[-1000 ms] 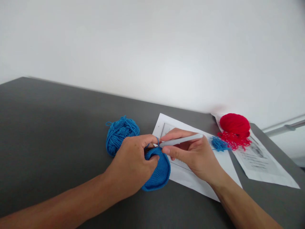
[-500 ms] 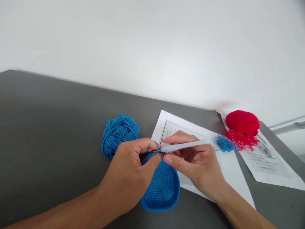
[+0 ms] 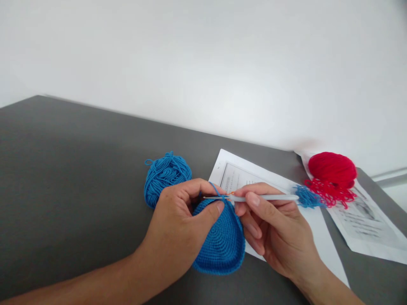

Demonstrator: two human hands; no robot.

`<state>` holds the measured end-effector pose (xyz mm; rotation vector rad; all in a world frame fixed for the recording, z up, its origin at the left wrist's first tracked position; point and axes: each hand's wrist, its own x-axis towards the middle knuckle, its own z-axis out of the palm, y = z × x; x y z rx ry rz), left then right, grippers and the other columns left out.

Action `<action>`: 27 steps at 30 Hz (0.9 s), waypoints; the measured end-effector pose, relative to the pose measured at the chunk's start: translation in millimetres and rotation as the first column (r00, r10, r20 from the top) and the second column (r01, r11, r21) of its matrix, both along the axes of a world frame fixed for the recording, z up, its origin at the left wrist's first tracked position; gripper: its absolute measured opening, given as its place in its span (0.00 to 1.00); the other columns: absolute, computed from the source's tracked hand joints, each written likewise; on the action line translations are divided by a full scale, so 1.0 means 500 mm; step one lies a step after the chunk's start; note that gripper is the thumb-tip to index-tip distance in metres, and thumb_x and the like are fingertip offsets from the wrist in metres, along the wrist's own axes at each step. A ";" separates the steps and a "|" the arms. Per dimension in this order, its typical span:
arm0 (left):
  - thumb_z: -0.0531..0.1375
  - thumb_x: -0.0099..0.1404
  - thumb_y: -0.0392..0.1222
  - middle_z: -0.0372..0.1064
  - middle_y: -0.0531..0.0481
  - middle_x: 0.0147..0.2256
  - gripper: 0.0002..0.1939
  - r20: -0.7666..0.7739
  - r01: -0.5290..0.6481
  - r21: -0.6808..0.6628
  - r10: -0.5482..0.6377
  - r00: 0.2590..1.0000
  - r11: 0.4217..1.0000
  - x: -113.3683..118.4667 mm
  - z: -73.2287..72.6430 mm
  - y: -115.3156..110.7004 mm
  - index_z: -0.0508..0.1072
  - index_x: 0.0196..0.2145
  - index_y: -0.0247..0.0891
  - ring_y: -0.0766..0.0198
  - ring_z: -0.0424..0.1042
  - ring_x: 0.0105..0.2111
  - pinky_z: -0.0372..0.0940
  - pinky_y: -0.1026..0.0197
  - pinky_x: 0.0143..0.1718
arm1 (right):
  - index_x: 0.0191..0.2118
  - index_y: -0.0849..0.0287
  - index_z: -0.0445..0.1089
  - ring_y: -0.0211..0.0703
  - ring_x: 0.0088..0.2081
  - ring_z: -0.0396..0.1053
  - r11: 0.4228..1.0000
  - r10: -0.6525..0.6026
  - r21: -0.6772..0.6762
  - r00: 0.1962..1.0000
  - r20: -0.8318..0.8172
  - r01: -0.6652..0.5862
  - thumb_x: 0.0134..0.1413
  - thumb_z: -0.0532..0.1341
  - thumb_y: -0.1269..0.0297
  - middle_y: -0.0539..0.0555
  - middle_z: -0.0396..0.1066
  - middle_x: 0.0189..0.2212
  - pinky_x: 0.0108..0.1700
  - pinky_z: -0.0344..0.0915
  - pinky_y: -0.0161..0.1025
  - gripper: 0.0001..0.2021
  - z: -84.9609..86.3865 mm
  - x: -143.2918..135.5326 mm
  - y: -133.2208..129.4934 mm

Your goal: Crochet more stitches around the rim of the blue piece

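My left hand (image 3: 179, 220) pinches the upper rim of a round blue crochet piece (image 3: 221, 241), with blue yarn running over its index finger. In my right hand (image 3: 276, 228) is a crochet hook with a pale handle (image 3: 280, 197), held between thumb and fingers. The hook's thin metal shaft points left across the top edge of the piece, close to my left fingertips. A small orange item (image 3: 232, 193) shows beside the right fingertips. Just behind my left hand lies a ball of blue yarn (image 3: 167, 176).
A printed white sheet (image 3: 318, 224) lies under my right hand on the dark grey table (image 3: 79, 178). At the right are a red yarn ball (image 3: 332, 169), loose red yarn (image 3: 333, 193), loose blue yarn (image 3: 307, 197) and another printed packet (image 3: 365, 224). A white wall rises behind.
The hook has swung from a slant to nearly level, and more of its metal shaft shows. My right thumb now lies over the handle. The whole view has shifted slightly.
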<state>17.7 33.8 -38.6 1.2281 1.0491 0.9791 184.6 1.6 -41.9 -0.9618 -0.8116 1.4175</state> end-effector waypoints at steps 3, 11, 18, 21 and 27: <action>0.68 0.57 0.35 0.83 0.51 0.30 0.02 0.011 0.005 -0.095 -0.004 1.000 0.996 -0.003 0.012 -0.005 0.82 0.30 0.39 0.61 0.78 0.32 0.70 0.64 0.34 | 0.36 0.58 0.84 0.28 0.14 0.62 1.000 -0.003 0.007 1.000 -0.018 0.003 0.54 0.75 0.62 0.50 0.76 0.21 0.10 0.60 0.21 0.06 0.002 0.000 -0.002; 0.70 0.54 0.37 0.81 0.51 0.29 0.13 0.068 0.090 -0.303 -0.072 0.995 0.949 -0.010 0.019 -0.009 0.82 0.39 0.37 0.66 0.72 0.24 0.62 0.66 0.25 | 0.38 0.56 0.85 0.29 0.14 0.66 0.993 -0.053 0.109 0.991 0.125 0.039 0.53 0.76 0.64 0.48 0.74 0.19 0.15 0.66 0.23 0.06 0.000 0.010 -0.005; 0.71 0.53 0.38 0.80 0.51 0.28 0.13 0.143 0.129 -0.386 -0.079 0.987 0.914 -0.009 0.017 0.001 0.81 0.38 0.36 0.69 0.68 0.22 0.59 0.66 0.24 | 0.41 0.54 0.85 0.32 0.15 0.69 0.972 -0.102 0.226 0.975 0.197 0.056 0.63 0.70 0.62 0.50 0.79 0.25 0.15 0.69 0.26 0.06 -0.006 0.014 -0.013; 0.71 0.53 0.37 0.79 0.52 0.27 0.12 0.191 0.160 -0.400 -0.088 0.978 0.902 -0.011 0.016 -0.001 0.81 0.37 0.37 0.70 0.67 0.22 0.60 0.66 0.25 | 0.42 0.53 0.85 0.32 0.15 0.70 0.968 -0.133 0.238 0.962 0.237 0.075 0.63 0.70 0.62 0.50 0.79 0.25 0.16 0.70 0.27 0.05 -0.009 0.016 -0.017; 0.71 0.53 0.37 0.78 0.52 0.27 0.09 0.225 0.169 -0.414 -0.079 0.971 0.894 -0.011 0.019 -0.007 0.80 0.34 0.36 0.71 0.66 0.23 0.60 0.67 0.25 | 0.40 0.54 0.84 0.32 0.15 0.70 0.974 -0.139 0.208 0.957 0.255 0.086 0.64 0.70 0.60 0.49 0.78 0.23 0.17 0.69 0.27 0.06 -0.009 0.015 -0.015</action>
